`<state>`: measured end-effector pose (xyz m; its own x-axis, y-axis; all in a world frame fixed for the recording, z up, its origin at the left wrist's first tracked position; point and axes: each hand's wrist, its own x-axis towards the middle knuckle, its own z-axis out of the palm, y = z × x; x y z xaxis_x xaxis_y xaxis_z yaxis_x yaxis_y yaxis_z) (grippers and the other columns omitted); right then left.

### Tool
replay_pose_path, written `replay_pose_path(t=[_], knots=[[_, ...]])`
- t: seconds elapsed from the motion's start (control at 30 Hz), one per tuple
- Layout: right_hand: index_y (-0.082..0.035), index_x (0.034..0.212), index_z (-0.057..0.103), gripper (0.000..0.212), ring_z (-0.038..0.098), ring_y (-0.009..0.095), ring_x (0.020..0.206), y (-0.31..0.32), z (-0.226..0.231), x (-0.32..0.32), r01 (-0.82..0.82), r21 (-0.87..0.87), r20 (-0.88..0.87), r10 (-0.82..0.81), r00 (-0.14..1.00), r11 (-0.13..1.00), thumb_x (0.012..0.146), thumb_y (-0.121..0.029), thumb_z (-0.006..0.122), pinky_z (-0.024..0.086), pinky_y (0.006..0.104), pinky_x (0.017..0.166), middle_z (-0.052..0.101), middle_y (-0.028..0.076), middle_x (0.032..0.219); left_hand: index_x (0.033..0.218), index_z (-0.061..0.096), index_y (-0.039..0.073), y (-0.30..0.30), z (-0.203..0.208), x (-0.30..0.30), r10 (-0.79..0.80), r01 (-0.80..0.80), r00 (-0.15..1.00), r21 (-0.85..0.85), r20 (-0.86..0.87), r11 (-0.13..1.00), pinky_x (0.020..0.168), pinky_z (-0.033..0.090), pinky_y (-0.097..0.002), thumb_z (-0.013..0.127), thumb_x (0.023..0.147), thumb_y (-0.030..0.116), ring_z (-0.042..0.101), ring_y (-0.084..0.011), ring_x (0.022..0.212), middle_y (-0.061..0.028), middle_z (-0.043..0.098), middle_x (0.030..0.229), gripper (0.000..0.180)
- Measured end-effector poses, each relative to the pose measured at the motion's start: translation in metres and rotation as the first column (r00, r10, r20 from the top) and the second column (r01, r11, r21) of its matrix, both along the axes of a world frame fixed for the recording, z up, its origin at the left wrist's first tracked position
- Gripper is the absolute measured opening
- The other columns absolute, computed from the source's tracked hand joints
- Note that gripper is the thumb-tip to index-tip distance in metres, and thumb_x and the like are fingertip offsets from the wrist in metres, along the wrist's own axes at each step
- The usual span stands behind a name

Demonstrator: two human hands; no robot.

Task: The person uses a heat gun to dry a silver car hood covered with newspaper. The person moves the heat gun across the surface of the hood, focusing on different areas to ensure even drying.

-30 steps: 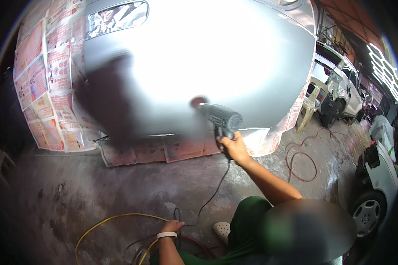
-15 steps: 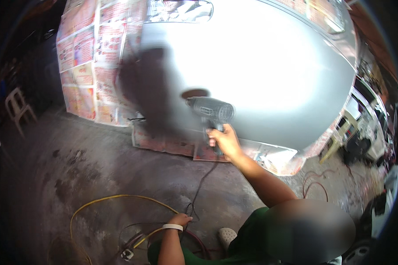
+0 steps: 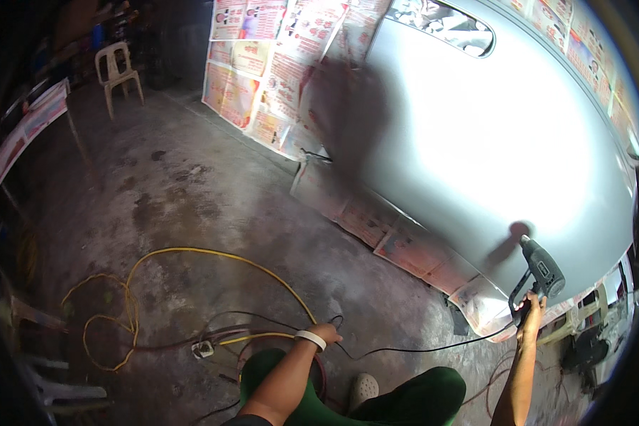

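Observation:
In my right hand [image 3: 531, 312] is a dark heat gun [image 3: 544, 268], gripped by its handle, at the lower right part of a silver-grey vehicle panel [image 3: 468, 142]. Its nozzle points up and left toward the panel and throws a shadow there; I cannot tell how wide the gap is. A black power cord [image 3: 422, 350] runs from the gun across to my left hand [image 3: 324, 335], which is closed on it above my knee. A pale band [image 3: 311, 340] circles the left wrist.
Printed paper sheets [image 3: 252, 64] mask the panel's edges. A yellow hose [image 3: 213, 252] curves over the stained floor [image 3: 192, 192], beside a socket box [image 3: 202, 349]. A plastic chair [image 3: 118, 74] stands far left; a paper-covered stand [image 3: 32, 128] is nearer. Red hoses [image 3: 493, 376] lie right.
My right hand has carried the heat gun to the right along the panel, and the cord now stretches sideways. The view has swung left. My left hand still grips the cord.

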<state>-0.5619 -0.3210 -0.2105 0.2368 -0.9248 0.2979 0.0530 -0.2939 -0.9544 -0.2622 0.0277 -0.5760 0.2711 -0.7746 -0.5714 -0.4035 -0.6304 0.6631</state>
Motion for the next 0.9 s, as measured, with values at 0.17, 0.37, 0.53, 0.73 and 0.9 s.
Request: replay_pose_path(t=[0.17,0.37,0.53,0.73,0.9], knots=[[-0.007,0.098,0.056,0.015,0.054,0.014,0.06,-0.065,-0.004,-0.092,0.175,-0.113,0.005,-0.175,0.985,0.978,0.09,-0.018,0.064,0.045,0.0288,0.051,0.054,0.002,0.072,0.112,0.074,-0.002,-0.008,-0.014,0.009,-0.029,0.027,0.998,-0.034,-0.064,0.999,0.099,0.049,-0.0496,0.063,0.095,0.044,0.066,-0.0417,0.113,-0.0263,0.069,0.118,0.05],[-0.009,0.097,0.052,0.014,0.054,0.015,0.054,-0.118,0.002,-0.202,0.396,-0.138,0.081,-0.388,0.918,0.908,0.091,-0.016,0.063,0.044,0.0295,0.048,0.056,0.004,0.071,0.095,0.075,-0.001,-0.017,-0.007,0.002,-0.042,0.038,0.996,-0.041,-0.079,0.998,0.088,0.051,-0.0463,0.057,0.096,0.049,0.069,-0.0371,0.096,-0.0208,0.073,0.098,0.052],[-0.008,0.097,0.051,0.022,0.052,0.013,0.053,-0.131,-0.001,-0.21,0.509,-0.124,0.22,-0.477,0.851,0.852,0.086,-0.016,0.069,0.047,0.0297,0.049,0.053,0.002,0.068,0.093,0.076,0.0,-0.009,-0.007,0.007,-0.034,0.029,0.996,-0.072,-0.077,0.997,0.088,0.051,-0.0466,0.058,0.096,0.047,0.069,-0.0384,0.095,-0.0202,0.074,0.098,0.05],[-0.008,0.094,0.053,0.019,0.054,0.014,0.055,-0.104,-0.029,-0.158,0.402,-0.153,0.108,-0.39,0.915,0.903,0.087,-0.016,0.069,0.047,0.0307,0.051,0.055,0.002,0.069,0.093,0.076,0.0,0.001,0.007,0.009,-0.048,0.047,0.998,-0.01,-0.048,0.999,0.088,0.051,-0.0467,0.061,0.094,0.047,0.069,-0.0382,0.096,-0.0201,0.074,0.099,0.049],[-0.002,0.102,0.057,0.028,0.051,0.015,0.077,-0.089,-0.029,-0.106,0.288,-0.282,-0.233,-0.357,0.905,0.915,0.088,-0.022,0.069,0.046,0.0298,0.074,0.058,0.006,0.089,0.094,0.075,0.001,-0.004,-0.01,0.0,-0.08,0.079,0.997,-0.08,-0.002,0.994,0.08,0.052,-0.0445,0.07,0.088,0.047,0.07,-0.0313,0.084,-0.0161,0.074,0.088,0.047]])
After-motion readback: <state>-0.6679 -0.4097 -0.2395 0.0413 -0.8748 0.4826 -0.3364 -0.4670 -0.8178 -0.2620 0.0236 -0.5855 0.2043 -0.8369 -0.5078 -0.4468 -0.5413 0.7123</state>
